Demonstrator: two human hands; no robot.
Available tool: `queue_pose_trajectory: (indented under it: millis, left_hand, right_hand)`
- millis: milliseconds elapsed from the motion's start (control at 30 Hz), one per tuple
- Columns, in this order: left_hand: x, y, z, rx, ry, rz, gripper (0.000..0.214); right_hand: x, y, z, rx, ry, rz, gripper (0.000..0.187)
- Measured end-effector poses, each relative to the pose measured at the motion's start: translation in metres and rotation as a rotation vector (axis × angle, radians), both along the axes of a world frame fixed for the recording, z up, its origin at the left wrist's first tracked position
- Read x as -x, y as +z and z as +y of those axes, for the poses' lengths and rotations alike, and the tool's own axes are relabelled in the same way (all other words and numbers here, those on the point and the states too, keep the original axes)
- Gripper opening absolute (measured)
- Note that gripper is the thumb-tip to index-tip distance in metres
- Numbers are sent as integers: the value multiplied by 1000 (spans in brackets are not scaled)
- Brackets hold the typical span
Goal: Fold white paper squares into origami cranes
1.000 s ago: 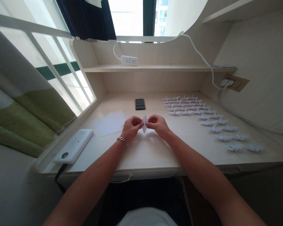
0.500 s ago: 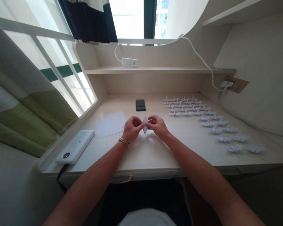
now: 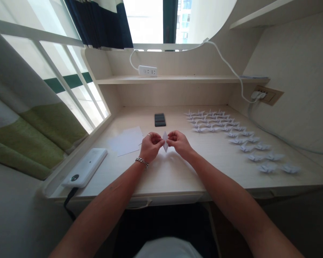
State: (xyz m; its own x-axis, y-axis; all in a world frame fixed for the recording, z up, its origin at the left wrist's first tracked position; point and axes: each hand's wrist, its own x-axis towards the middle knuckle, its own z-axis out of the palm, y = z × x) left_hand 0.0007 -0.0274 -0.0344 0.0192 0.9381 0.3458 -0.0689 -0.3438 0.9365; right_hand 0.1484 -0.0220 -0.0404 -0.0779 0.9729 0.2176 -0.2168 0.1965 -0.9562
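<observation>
A small white folded paper point(image 3: 165, 143), shaped like a narrow diamond, stands upright between my hands just above the desk. My left hand point(image 3: 151, 146), with a ring and a chain bracelet, pinches its left side between thumb and fingers. On the right side, my right hand point(image 3: 179, 143) pinches it the same way. White paper sheets point(image 3: 126, 141) lie flat to the left of my left hand. Several white paper cranes point(image 3: 226, 125) stand in rows on the right part of the desk.
Behind my hands lies a small dark flat object point(image 3: 159, 119). A white power bank point(image 3: 86, 167) with a dark strap rests at the desk's left edge. On the shelf sits a power strip point(image 3: 148, 71); its white cable point(image 3: 226, 63) runs to the wall socket point(image 3: 267, 95).
Both hands keep their pinch on the folded paper, with only slight finger movement. The whole view has shifted a little.
</observation>
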Motion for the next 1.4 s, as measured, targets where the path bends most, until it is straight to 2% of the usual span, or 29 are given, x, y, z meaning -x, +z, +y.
queue_pose_trajectory:
  millis: [133, 233, 333, 433, 533, 633, 833, 967, 1400]
  left_hand:
    - [1, -2, 2, -1, 56, 34, 29]
    - [2, -3, 4, -16, 146, 94, 28]
    - [3, -3, 3, -35, 209, 133, 28]
    - [2, -3, 2, -38, 168, 144, 24]
    - [1, -4, 2, -12, 69, 110, 20]
    - [1, -7, 4, -5, -13, 88, 22]
    - [5, -7, 5, -21, 103, 193, 34]
    - [8, -7, 5, 5, -3, 231, 24]
    - [9, -2, 2, 25, -99, 203, 20]
  right_hand:
    - [-1, 1, -3, -64, -131, -113, 30]
    - [-1, 4, -9, -250, -306, -361, 15]
    - [1, 4, -13, -335, -311, -500, 8]
    - [2, 2, -11, -270, -223, -488, 13]
    - [0, -1, -6, -179, -105, -360, 22]
    - [-3, -3, -2, -89, -93, -234, 25]
    - [-2, -2, -1, 17, -96, -136, 30]
    - [-3, 1, -4, 63, -34, -63, 32]
    - [-10, 9, -10, 162, 85, -24, 23]
